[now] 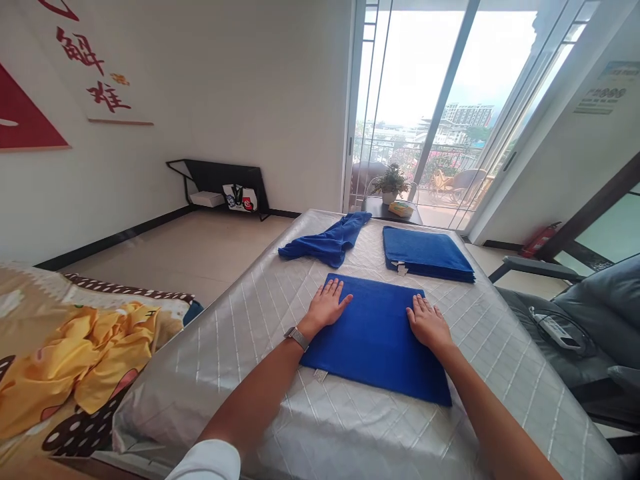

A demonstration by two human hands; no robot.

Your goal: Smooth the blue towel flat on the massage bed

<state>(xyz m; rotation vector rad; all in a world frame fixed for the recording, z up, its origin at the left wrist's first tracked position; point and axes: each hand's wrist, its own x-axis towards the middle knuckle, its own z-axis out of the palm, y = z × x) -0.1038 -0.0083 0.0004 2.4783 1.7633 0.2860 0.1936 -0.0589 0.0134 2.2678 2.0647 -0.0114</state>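
One crumpled cloth, folded stack (tagged) beyond flat towel.

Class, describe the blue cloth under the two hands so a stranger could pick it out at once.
Find the silver quilted mattress before the glass door. On it, a flat blue cloth lies under the left hand and right hand. Unlike the crumpled blue cloth and the neat blue stack beyond, it alone is touched.

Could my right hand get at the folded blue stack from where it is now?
Probably yes. The right hand rests flat at the edge of the nearer blue cloth, and the folded blue stack lies just beyond it, with only silver quilted cover visible between them.
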